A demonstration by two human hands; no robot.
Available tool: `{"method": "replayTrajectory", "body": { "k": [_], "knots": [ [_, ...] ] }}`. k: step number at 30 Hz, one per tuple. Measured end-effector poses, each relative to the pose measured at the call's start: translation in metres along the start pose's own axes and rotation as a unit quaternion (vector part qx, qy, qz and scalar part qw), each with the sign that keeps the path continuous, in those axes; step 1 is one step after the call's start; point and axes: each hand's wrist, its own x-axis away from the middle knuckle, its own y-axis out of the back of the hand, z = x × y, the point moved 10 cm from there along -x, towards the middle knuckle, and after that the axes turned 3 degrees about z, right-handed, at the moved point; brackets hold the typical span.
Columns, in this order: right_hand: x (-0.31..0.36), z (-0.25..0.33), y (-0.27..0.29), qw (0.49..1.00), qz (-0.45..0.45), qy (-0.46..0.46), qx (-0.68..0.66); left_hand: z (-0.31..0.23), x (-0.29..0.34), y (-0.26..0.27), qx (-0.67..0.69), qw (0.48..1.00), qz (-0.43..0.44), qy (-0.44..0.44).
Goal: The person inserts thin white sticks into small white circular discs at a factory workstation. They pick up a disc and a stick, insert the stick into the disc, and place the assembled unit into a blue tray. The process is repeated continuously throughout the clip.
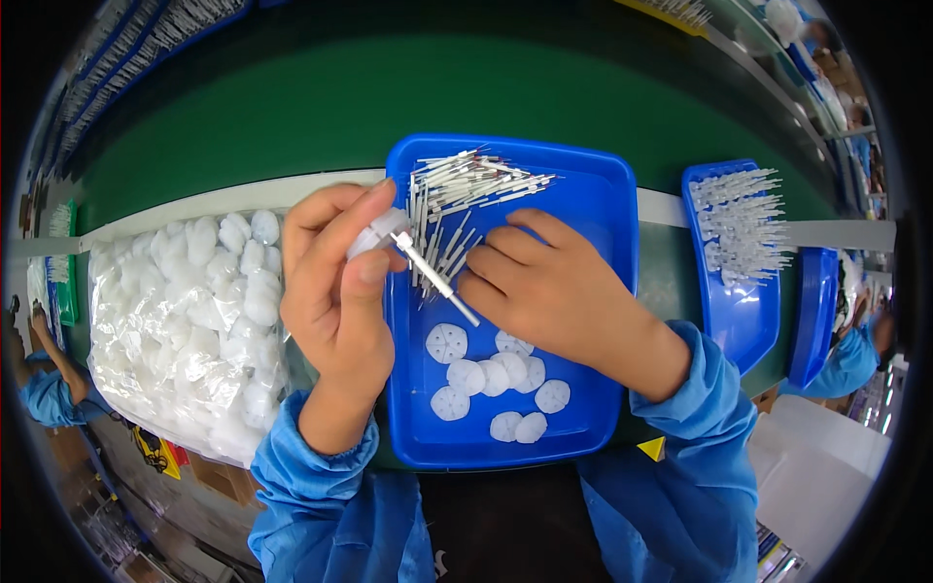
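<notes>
My left hand point(335, 291) is raised over the left side of a blue tray point(598, 408), its fingers closed round a white plastic disc point(377, 233). A thin white rod point(428, 267) sticks out of the disc's middle, slanting down to the right. My right hand point(554, 291) is over the tray with its fingers curled in beside the loose white rods point(452, 255); its fingertips are hidden, so what they hold cannot be made out. A heap of white rods with thin metal ends point(476, 183) fills the tray's far left. Several loose white discs point(447, 343) lie in its near half.
Left of the tray is a clear plastic bag point(185, 330) packed with white discs. To the right stands a blue bin point(743, 325) with rows of rod pieces point(739, 223). A green work surface point(321, 97) extends beyond. Other people in blue sleeves point(846, 364) are at both sides.
</notes>
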Motion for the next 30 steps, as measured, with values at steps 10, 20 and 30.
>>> {"method": "replayTrajectory", "body": {
  "k": [10,20,30],
  "knots": [
    [0.038,-0.064,0.033,0.88,-0.156,-0.206,-0.398,0.025,0.007,-0.044,0.013,0.985,0.127,0.12],
    [0.056,-0.063,0.007,0.859,-0.174,-0.28,-0.393,0.033,0.02,-0.047,0.055,0.977,0.108,0.175],
    [0.056,-0.061,0.011,0.856,-0.148,-0.311,-0.385,0.011,0.007,-0.046,-0.081,0.982,0.142,0.091]
  ]
}}
